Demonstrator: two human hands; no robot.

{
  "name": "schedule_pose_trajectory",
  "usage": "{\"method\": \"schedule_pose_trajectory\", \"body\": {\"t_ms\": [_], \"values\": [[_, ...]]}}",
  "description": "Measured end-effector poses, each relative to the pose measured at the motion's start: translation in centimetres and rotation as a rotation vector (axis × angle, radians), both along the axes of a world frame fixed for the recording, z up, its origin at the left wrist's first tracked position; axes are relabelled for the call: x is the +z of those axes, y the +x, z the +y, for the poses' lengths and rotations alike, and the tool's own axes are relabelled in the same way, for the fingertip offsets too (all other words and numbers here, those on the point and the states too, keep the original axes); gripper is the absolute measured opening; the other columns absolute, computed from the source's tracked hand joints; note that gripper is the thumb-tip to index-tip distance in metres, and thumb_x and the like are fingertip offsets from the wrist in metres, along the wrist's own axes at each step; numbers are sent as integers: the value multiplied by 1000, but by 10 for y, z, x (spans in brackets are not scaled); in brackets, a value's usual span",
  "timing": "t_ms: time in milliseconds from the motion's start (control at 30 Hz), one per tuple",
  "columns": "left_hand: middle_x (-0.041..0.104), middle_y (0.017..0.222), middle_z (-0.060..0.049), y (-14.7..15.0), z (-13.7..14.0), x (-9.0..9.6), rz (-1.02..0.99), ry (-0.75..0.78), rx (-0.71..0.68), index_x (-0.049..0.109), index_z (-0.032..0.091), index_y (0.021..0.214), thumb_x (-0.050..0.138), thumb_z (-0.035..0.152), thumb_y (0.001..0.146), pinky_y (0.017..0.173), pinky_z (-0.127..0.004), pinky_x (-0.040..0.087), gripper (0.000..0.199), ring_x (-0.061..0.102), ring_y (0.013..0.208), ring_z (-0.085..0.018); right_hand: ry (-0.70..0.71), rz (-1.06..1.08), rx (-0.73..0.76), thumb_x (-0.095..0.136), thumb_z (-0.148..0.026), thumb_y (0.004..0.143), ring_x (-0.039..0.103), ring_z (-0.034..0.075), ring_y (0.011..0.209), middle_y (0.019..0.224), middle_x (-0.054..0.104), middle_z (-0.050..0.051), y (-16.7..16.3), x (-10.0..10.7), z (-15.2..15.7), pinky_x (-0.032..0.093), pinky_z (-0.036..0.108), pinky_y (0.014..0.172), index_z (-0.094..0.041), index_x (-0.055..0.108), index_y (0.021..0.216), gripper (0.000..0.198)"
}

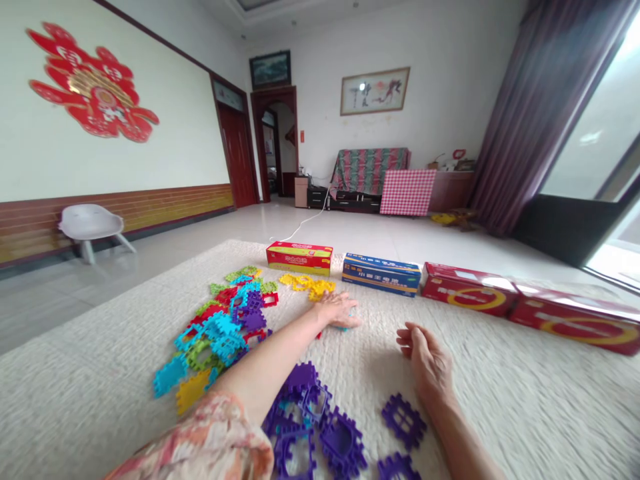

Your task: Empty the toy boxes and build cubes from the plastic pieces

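My left hand [339, 311] reaches forward, palm down, over the cream rug. Its fingers are closed around a light blue plastic piece [343, 328], mostly hidden beneath them. Just beyond it lie yellow interlocking pieces [320, 288]. My right hand [429, 360] hovers above the rug to the right, fingers loosely curled and a little apart, with nothing visible in it. A pile of purple notched pieces [343, 437] lies between my forearms. One purple window-shaped piece [404, 420] rests beside my right wrist. Left of my left arm spreads a mixed heap of blue, red, green and purple pieces [225, 333].
Along the rug's far side stand a red and yellow box [300, 258], a blue box [381, 275] and two dark red boxes, the nearer one [575, 317] at right. A white chair [93, 223] stands by the left wall. A white cable [307, 222] crosses the tiled floor.
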State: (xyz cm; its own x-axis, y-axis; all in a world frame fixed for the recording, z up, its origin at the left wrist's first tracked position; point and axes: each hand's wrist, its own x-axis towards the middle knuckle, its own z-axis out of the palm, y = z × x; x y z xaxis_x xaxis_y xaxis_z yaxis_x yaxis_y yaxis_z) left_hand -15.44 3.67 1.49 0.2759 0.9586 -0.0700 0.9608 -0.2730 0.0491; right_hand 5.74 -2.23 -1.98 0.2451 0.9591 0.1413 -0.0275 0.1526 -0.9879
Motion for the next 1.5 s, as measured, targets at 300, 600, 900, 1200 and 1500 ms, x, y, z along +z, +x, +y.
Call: {"method": "schedule_pose_trajectory", "body": {"t_ms": [300,600,900,1200,1500], "values": [[71,92,-16,-61,-12,39,130,122,208,73,12,91,54,33,78,84,-41,50,31,66,96,-32,27,-113,29,52,-54,76,63,18,70,80,68,7,-1,-8,2,49,31,65,-15,65,97,46],[52,137,-11,-67,38,-7,-20,170,314,54,27,130,45,59,83,102,-52,37,57,46,127,-34,11,-139,31,54,-53,76,65,19,71,80,70,7,-1,-8,3,50,32,69,-16,66,97,45],[65,119,-8,-119,2,1,-27,92,337,67,26,113,56,55,77,96,-44,44,47,58,110,-30,26,-137,59,56,-53,74,64,18,69,79,70,7,-1,-6,2,50,31,66,-15,66,95,45],[60,129,-5,-85,-125,21,-96,228,160,66,28,117,53,47,85,107,-42,38,39,48,125,-28,55,-417,245,65,-53,65,65,26,94,95,72,9,2,18,-49,48,43,89,-18,71,90,43],[42,149,-5,-59,-233,0,-164,193,-166,52,33,134,55,62,81,113,-58,23,61,25,143,-32,147,-884,502,78,-50,54,43,38,131,142,48,16,14,10,-150,34,58,106,-23,55,130,84]]}}
